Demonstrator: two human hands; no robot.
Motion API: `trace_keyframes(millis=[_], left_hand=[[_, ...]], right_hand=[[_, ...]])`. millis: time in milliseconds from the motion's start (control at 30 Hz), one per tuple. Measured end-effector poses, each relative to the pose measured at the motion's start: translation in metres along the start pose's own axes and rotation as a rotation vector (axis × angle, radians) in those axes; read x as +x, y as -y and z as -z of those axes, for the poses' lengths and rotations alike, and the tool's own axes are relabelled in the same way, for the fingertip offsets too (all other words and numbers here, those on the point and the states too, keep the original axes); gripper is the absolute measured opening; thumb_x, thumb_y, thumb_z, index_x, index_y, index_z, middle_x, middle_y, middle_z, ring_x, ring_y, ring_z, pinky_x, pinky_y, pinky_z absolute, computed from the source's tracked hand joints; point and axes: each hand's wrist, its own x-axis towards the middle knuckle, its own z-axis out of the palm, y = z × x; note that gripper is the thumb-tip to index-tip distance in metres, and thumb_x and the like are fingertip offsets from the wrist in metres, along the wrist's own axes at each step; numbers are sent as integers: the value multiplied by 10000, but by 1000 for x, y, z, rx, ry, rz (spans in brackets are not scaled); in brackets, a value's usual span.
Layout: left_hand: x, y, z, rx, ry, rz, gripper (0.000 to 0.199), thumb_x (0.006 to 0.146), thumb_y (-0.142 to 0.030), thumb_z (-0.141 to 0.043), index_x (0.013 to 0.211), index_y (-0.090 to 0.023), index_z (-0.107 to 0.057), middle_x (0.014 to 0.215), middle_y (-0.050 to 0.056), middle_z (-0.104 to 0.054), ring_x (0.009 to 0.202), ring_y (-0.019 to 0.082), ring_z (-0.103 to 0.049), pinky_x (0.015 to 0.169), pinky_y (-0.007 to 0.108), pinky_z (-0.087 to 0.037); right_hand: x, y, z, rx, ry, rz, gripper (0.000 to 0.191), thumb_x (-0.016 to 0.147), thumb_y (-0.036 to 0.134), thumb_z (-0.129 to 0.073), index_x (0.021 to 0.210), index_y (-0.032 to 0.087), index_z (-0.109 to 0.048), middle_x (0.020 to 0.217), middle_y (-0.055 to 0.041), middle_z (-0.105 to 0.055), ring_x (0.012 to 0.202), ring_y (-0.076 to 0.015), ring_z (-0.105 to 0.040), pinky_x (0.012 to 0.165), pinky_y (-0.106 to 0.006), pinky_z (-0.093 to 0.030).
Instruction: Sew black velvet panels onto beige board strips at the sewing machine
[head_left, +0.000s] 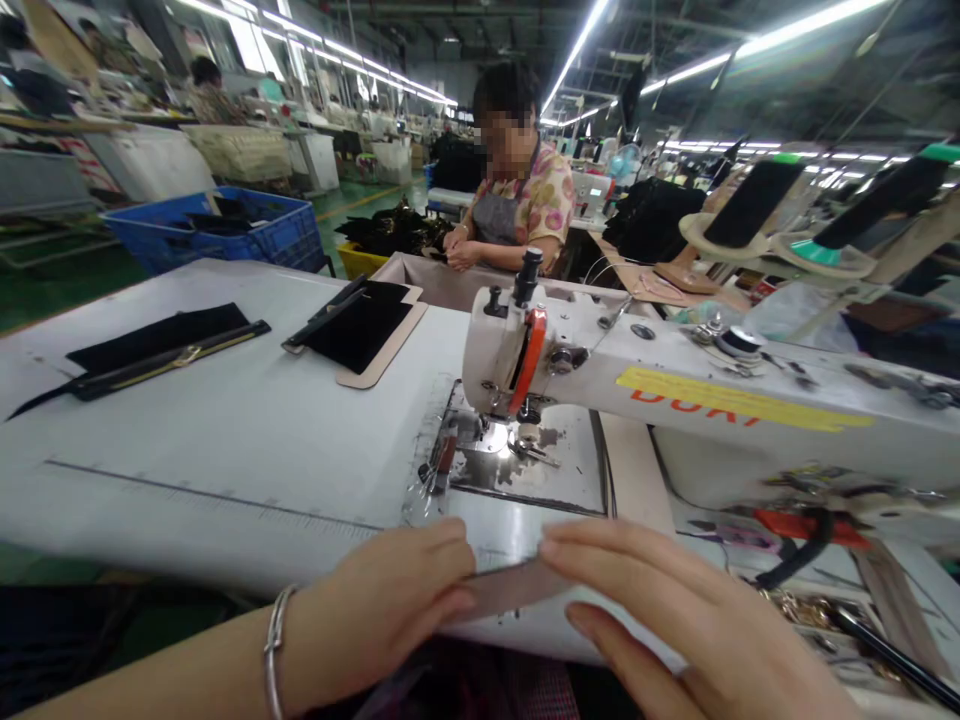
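Observation:
At the table's front edge, a short grey-brown strip (514, 590) spans the gap between my two hands. My left hand (390, 590), with a silver bangle at the wrist, is closed with thumb and fingers pinching the strip's left end. My right hand (675, 610) has its fingers over the strip's right end and its thumb below. Just beyond both hands stands a white sewing machine (555, 350); its needle area is lit above a metal plate (540, 480). What the strip is made of cannot be made out.
Two black pieces with zips, one flat (172, 345) and one on a beige panel (367, 330), lie on the white table (300, 430). A co-worker (517, 190) sits behind the machine. Blue crate (277, 240) at left; black thread spools (765, 200) and a tray of small metal parts (810, 610) at right.

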Motion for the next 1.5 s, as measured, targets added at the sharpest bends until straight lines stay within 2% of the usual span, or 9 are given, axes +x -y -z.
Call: trace_keyframes(millis=[100, 200, 400, 567, 667, 800, 933, 1067, 1500], left_hand=[[-5, 12, -5, -412, -21, 384, 342, 986, -489, -437, 912, -176, -554, 888, 26, -593, 788, 168, -550, 662, 268, -408], [-13, 19, -16, -775, -21, 543, 444, 922, -611, -497, 945, -170, -546, 859, 12, -578, 763, 160, -546, 641, 254, -418], [-21, 10, -43, -1123, -92, 587, 428, 882, -571, -600, 967, -153, -562, 891, 27, -614, 777, 159, -573, 686, 257, -455], [-24, 2, -54, -1188, -164, 445, 395, 882, -551, -604, 993, -176, -554, 942, 47, -643, 848, 191, -623, 758, 309, -509], [-23, 8, -47, -978, -90, 448, 388, 924, -555, -526, 982, -174, -563, 897, 42, -649, 789, 179, -625, 696, 291, -513], [-5, 36, -20, -139, -101, 341, 332, 987, -397, -455, 806, -157, -596, 785, 39, -614, 734, 179, -582, 698, 316, -487], [28, 71, -4, 289, -200, -60, 272, 995, -214, -452, 1207, -183, -617, 1268, 91, -578, 1197, 226, -517, 1057, 430, -423], [51, 91, -3, 419, -160, -192, 327, 1000, -248, -475, 1311, -187, -560, 1391, 79, -507, 1303, 228, -443, 1126, 438, -386], [57, 92, -11, 421, -251, -160, 312, 978, -185, -494, 1285, -172, -548, 1377, 91, -506, 1322, 232, -417, 1111, 436, -399]], right_hand=[[-18, 1, -16, -82, -253, -259, 172, 973, 273, -539, 1108, 228, -636, 1039, -53, -669, 1034, -162, -631, 875, -250, -538], [-41, 1, -47, -2, -290, -271, 188, 928, 158, -578, 1097, 221, -632, 1064, -55, -635, 1036, -146, -610, 855, -242, -535], [-66, 10, -110, 54, -252, -97, 380, 885, 21, -539, 1230, 169, -596, 1232, -111, -583, 1094, -160, -597, 905, -270, -565], [-57, 16, -125, 39, -319, -86, 312, 903, 63, -570, 1190, 172, -624, 1190, -104, -623, 1085, -186, -604, 895, -292, -575], [-49, 8, -128, 43, -291, -35, 259, 947, 103, -530, 1181, 159, -627, 1156, -97, -660, 1053, -192, -620, 875, -304, -576], [-37, -7, -133, 31, -127, -25, 260, 971, 118, -491, 1193, 157, -620, 1191, -89, -665, 1017, -209, -631, 847, -359, -581], [-25, -18, -139, 12, -89, -18, 215, 962, 113, -501, 1125, 143, -637, 1231, -79, -653, 1139, -228, -593, 965, -388, -549], [-17, -29, -144, 3, -98, -26, 266, 939, 49, -477, 1129, 147, -635, 1231, -70, -657, 1161, -213, -593, 1000, -378, -537], [-11, -36, -145, 32, -154, -62, 276, 902, 30, -498, 1084, 169, -651, 1175, -70, -685, 1137, -186, -625, 947, -352, -562]])
